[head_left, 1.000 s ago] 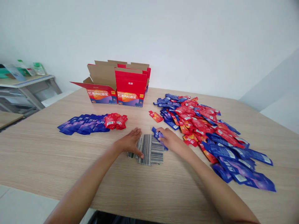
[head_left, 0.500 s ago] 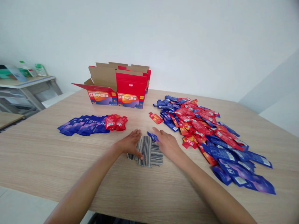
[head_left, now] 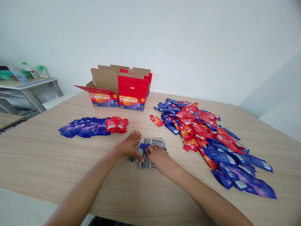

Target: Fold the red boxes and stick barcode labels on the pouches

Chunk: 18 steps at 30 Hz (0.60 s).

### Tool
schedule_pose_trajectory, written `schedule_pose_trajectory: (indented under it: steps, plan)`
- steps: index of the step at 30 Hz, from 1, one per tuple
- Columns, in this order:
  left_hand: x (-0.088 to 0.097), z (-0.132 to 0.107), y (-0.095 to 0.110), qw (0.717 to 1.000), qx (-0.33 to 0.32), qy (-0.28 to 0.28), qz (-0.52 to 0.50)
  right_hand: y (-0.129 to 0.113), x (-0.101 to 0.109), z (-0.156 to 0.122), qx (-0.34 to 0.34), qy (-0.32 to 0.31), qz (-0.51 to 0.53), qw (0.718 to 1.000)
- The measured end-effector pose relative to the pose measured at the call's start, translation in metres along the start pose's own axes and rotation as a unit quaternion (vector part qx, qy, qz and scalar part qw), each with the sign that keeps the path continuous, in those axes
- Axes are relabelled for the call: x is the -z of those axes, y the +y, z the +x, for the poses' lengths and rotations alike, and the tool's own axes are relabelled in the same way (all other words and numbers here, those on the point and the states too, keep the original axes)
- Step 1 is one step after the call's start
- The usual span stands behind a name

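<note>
A grey striped cloth lies on the table in front of me. My left hand rests on its left side, thumb and fingers apart, with nothing gripped. Over the middle of the cloth, my right hand has its fingers closed on a blue sachet; part of the sachet is hidden beneath the fingers. To the left, an overlapping row of blue sachets ends at a few red sachets.
Open red and blue cartons stand at the back of the table. On the right spreads a big pile of red and blue sachets. One red sachet lies apart beside it. A side desk holds bottles at far left.
My right hand has moved left with the blue sachet, from the cloth's right side to its middle. The left hand stays almost in place.
</note>
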<state>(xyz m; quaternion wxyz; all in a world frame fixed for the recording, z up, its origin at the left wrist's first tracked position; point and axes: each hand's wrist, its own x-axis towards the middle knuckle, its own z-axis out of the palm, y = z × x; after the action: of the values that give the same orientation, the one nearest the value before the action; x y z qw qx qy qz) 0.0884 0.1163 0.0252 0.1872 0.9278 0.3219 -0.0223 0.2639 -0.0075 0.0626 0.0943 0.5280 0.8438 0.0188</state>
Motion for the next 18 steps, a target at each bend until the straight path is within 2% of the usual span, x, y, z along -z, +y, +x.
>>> schedule_pose_trajectory:
  steps: [3, 6, 8, 11, 14, 18]
  plan:
    - [0.006, -0.002, 0.004, 0.998, -0.043, 0.027, -0.028, -0.005, 0.002, -0.003, -0.003, -0.031, -0.011, 0.999]
    - [0.007, -0.001, 0.009, 0.991, -0.099, 0.061, -0.07, -0.007, 0.006, -0.007, -0.005, -0.037, -0.006, 0.999]
    - [0.001, 0.003, 0.013, 0.987, -0.086, 0.105, -0.089, -0.007, 0.007, -0.009, -0.004, -0.029, -0.007, 1.0]
    - [-0.009, 0.009, 0.018, 0.986, -0.006, 0.157, -0.058, -0.008, 0.005, -0.008, -0.003, -0.016, -0.013, 1.0]
    - [-0.011, 0.011, 0.02, 0.991, 0.044, 0.127, -0.013, -0.012, 0.0, -0.007, -0.009, -0.005, -0.016, 1.0]
    - [-0.006, 0.005, 0.021, 0.996, 0.041, 0.076, 0.009, -0.017, 0.003, -0.015, 0.012, -0.005, -0.002, 1.0]
